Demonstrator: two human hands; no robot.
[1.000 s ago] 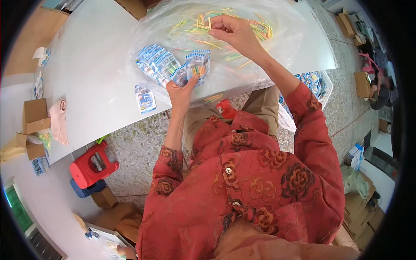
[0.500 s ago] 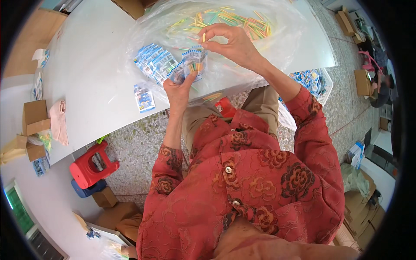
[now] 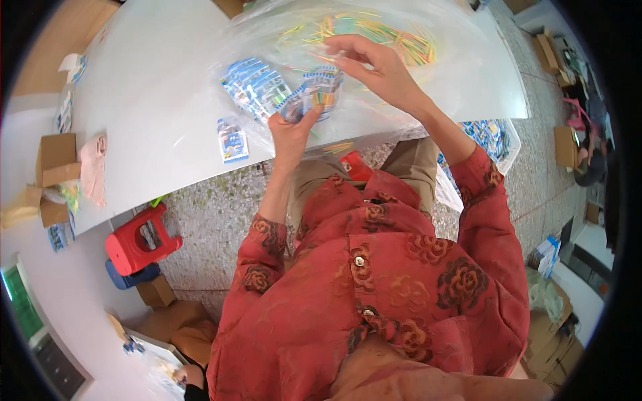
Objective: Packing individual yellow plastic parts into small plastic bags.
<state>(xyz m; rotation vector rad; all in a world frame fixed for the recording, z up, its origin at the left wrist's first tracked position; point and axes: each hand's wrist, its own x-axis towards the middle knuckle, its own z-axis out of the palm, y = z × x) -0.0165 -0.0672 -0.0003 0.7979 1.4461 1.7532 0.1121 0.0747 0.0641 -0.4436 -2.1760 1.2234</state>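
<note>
Packets first: a small blue-and-white packet (image 3: 314,93) sits pinched in the person's left hand (image 3: 292,130), held up just above the near edge of the white table (image 3: 154,87). Its long axis runs roughly from the left thumb up and away toward the right hand (image 3: 374,70), with coloured sticks showing through its clear front. The right hand is half curled over the packet's far end, fingertips touching its top edge; I cannot tell whether it grips anything of its own.

Behind both hands lies one big clear plastic bag (image 3: 455,73), spread on the table. Inside it is a heap of thin coloured sticks (image 3: 388,33), too many to count, and beside it a loose cluster of blue packets (image 3: 254,87), perhaps half a dozen. One single packet (image 3: 232,142) lies apart on the bare tabletop, near the edge.

The floor is speckled stone. One red plastic stool (image 3: 137,240) stands on it left of the person, with cardboard boxes (image 3: 57,160) at the table's left end.
</note>
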